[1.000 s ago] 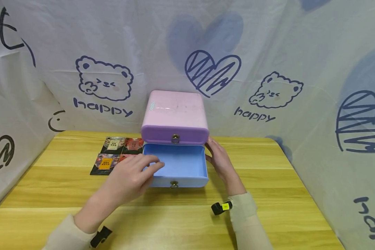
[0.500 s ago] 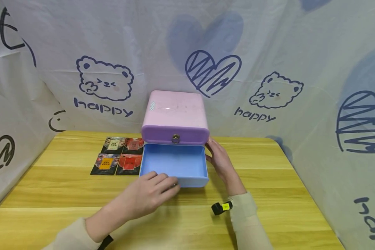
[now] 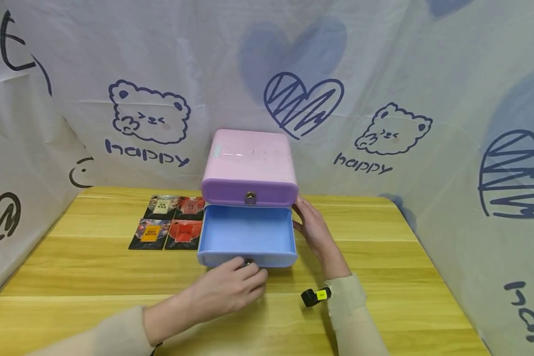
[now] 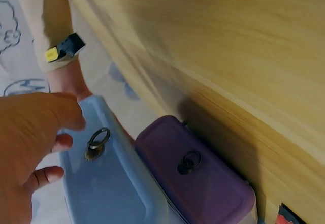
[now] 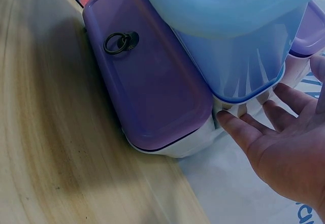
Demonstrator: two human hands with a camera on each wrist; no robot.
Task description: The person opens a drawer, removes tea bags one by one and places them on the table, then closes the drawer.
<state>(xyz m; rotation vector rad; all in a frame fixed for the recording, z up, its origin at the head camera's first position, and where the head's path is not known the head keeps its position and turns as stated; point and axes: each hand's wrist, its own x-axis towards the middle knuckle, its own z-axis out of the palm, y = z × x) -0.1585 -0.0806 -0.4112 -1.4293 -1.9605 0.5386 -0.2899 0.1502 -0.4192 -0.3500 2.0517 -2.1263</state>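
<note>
A pink cabinet (image 3: 251, 154) with purple drawer fronts stands at the back of the table. Its blue middle drawer (image 3: 273, 260) is pulled out, and the inside that shows is bare. My left hand (image 3: 231, 288) is at the drawer's front, fingers loosely bent beside the ring pull (image 4: 99, 144); in the left wrist view a gap shows between fingertips and ring. The upper purple drawer (image 3: 224, 191) and the lower purple drawer (image 5: 152, 84) are closed. Against the cabinet's right side rests my right hand (image 3: 313, 231), its fingers extended and touching the casing in the right wrist view.
Several flat, dark food packets lie in two rows left of the cabinet, among them a red-labelled packet (image 3: 183, 234) and a yellow-labelled packet (image 3: 149, 233). A white printed cloth (image 3: 231, 64) hangs behind the wooden table (image 3: 369, 291).
My left hand has moved from over the drawer's left side, rightward and toward me, to the ring pull at its front. The right hand and the drawer have stayed in place.
</note>
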